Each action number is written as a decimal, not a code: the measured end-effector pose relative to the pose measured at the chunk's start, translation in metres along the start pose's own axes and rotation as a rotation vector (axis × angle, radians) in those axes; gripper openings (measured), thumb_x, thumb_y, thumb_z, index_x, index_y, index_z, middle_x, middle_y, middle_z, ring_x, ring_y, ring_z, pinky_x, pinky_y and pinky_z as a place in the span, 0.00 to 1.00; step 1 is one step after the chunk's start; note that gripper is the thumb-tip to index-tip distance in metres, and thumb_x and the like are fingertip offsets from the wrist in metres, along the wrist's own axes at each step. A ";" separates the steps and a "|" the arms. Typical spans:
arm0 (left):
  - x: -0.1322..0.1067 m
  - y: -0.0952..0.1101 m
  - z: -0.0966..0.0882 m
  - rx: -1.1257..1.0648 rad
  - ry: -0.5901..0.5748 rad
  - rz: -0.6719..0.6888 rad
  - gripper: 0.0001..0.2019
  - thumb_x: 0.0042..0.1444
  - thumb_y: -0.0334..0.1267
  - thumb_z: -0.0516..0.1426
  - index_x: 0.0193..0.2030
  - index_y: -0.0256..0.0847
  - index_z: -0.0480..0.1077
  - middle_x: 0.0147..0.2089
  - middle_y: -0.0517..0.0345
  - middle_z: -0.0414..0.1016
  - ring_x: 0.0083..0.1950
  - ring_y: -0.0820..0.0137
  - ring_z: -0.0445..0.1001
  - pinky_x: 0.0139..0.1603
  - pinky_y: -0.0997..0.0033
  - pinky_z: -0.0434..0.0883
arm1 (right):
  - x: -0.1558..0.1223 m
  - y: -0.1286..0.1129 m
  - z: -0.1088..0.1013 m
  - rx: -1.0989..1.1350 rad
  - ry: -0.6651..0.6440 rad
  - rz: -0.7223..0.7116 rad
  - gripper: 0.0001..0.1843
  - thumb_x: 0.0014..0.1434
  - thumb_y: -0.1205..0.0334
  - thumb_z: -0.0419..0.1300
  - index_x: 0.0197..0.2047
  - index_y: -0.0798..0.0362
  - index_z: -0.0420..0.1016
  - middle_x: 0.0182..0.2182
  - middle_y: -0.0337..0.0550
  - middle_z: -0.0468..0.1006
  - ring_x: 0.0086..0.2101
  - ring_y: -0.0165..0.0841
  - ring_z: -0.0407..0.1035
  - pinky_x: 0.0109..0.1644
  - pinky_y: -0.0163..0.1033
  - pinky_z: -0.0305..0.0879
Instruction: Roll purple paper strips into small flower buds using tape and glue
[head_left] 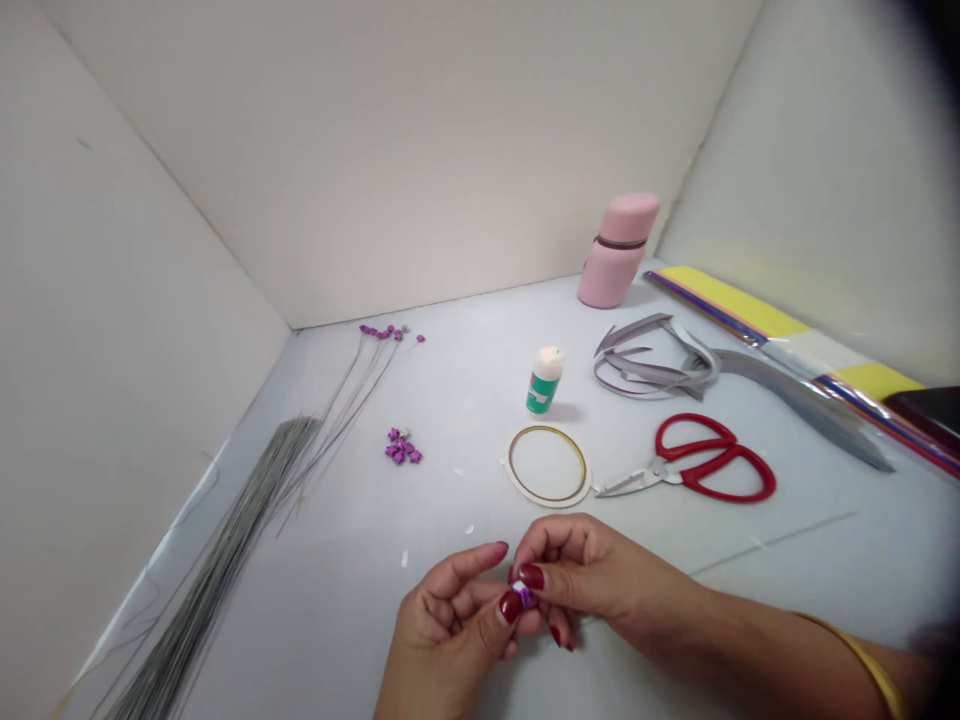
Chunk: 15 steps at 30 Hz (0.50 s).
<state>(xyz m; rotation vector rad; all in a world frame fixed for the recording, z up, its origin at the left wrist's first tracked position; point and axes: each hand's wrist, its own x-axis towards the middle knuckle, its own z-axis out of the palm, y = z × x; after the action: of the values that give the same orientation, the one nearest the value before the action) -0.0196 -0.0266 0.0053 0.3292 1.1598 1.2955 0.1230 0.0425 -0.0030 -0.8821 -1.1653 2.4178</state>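
Observation:
A small shiny purple piece with a white patch [523,595] is pinched at the front of the table. My left hand [457,625] holds it between thumb and fingers, its index finger raised. From the other side my right hand [581,575] closes on the same piece, thumb on top, so most of it is hidden. Just beyond the hands lies a flat roll of narrow tape [511,485]. Red-handled scissors [716,462] rest half open to its right. A small heap of purple star-like pieces [403,448] lies further left.
Left is a bundle of thin grey wires [232,545]; several wires tipped with purple pieces [386,333] extend behind. A green-and-white glue bottle [544,382], grey strips [652,365], pink flask [619,250] and yellow-and-white packets [802,345] stand or lie beyond. A single wire [780,540] lies right.

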 end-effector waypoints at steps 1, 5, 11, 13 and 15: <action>0.000 0.001 0.000 0.002 -0.004 0.011 0.15 0.31 0.36 0.68 0.30 0.39 0.77 0.16 0.57 0.77 0.20 0.76 0.73 0.19 0.84 0.64 | 0.000 0.000 0.000 -0.006 -0.004 -0.001 0.13 0.50 0.55 0.62 0.31 0.57 0.69 0.23 0.40 0.76 0.18 0.22 0.64 0.22 0.28 0.56; -0.004 0.003 0.002 0.053 -0.019 0.082 0.13 0.34 0.35 0.67 0.31 0.38 0.76 0.19 0.56 0.78 0.22 0.75 0.74 0.26 0.81 0.68 | -0.001 0.001 0.000 0.009 -0.008 -0.019 0.13 0.49 0.56 0.62 0.30 0.58 0.69 0.23 0.40 0.75 0.18 0.22 0.64 0.23 0.28 0.57; -0.005 0.003 0.004 0.051 -0.008 0.103 0.13 0.35 0.34 0.67 0.32 0.39 0.75 0.24 0.54 0.80 0.26 0.71 0.76 0.32 0.76 0.70 | 0.000 0.004 -0.001 0.040 0.028 -0.041 0.12 0.46 0.58 0.65 0.30 0.58 0.71 0.20 0.37 0.73 0.18 0.21 0.63 0.23 0.28 0.57; -0.004 0.002 0.003 0.039 0.003 0.097 0.13 0.34 0.34 0.67 0.31 0.39 0.75 0.23 0.55 0.80 0.26 0.72 0.76 0.32 0.77 0.70 | -0.001 0.004 0.000 0.045 0.027 -0.038 0.11 0.47 0.59 0.65 0.30 0.58 0.71 0.19 0.36 0.72 0.18 0.21 0.63 0.23 0.27 0.57; -0.004 0.001 0.003 0.047 0.005 0.112 0.13 0.34 0.34 0.67 0.31 0.38 0.75 0.22 0.55 0.79 0.25 0.72 0.75 0.31 0.77 0.70 | -0.001 0.003 0.001 0.049 0.019 -0.027 0.11 0.48 0.59 0.64 0.30 0.58 0.72 0.19 0.37 0.72 0.18 0.21 0.63 0.23 0.27 0.57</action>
<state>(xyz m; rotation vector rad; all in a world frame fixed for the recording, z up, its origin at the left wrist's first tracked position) -0.0177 -0.0284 0.0091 0.4311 1.1915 1.3688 0.1233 0.0396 -0.0046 -0.8673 -1.0991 2.4004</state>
